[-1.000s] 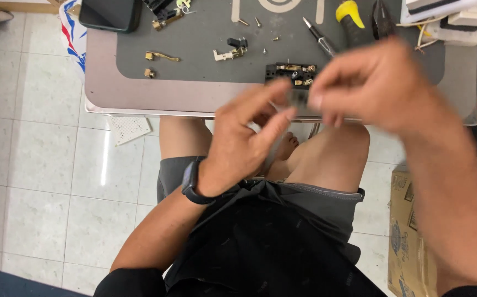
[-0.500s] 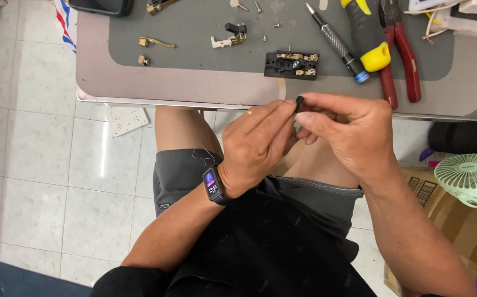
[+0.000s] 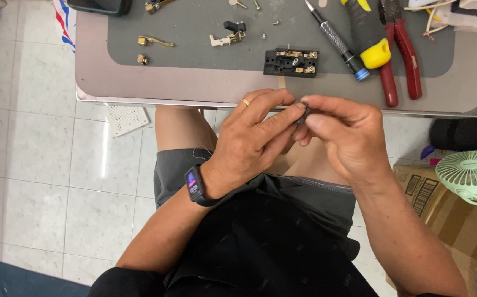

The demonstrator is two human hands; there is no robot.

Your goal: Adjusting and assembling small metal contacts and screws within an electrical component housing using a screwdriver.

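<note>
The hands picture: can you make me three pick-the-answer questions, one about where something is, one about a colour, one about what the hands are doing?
1. Where is the black terminal block?
A. On the grey mat
B. On the floor
C. In the cardboard box

2. What colour are the pliers' handles?
A. Blue
B. Red
C. Green

3. How is the small dark part held?
A. Lying loose on the table
B. Pinched between both hands
C. In the left hand alone

Answers: 1 A, it sits on the mat near the table edge. 2 B, both handles are red. 3 B, fingertips of the left hand and right hand meet on it.
</note>
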